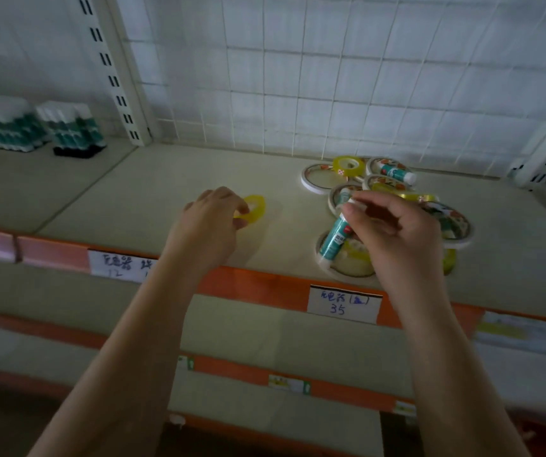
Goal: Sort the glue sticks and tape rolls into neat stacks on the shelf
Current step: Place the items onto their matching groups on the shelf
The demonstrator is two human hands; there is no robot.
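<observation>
My left hand [210, 222] grips a small yellow tape roll [254, 211] at the middle of the cream shelf [153, 199]. My right hand [393, 232] pinches the white cap end of a green-and-white glue stick [335, 237], which tilts down over the pile. That pile [357, 179] at the right holds several white-rimmed and yellow tape rolls lying flat and overlapping. A second glue stick [396, 173] lies across the rolls at the back. Part of the pile is hidden behind my right hand.
On the neighbouring shelf section at far left stand two upright blocks of glue sticks [70, 130], [9, 127]. A slotted upright post [123, 94] separates the sections; a wire grid [331, 77] backs the shelf. Orange price strips with handwritten labels [344, 303] line the front edges.
</observation>
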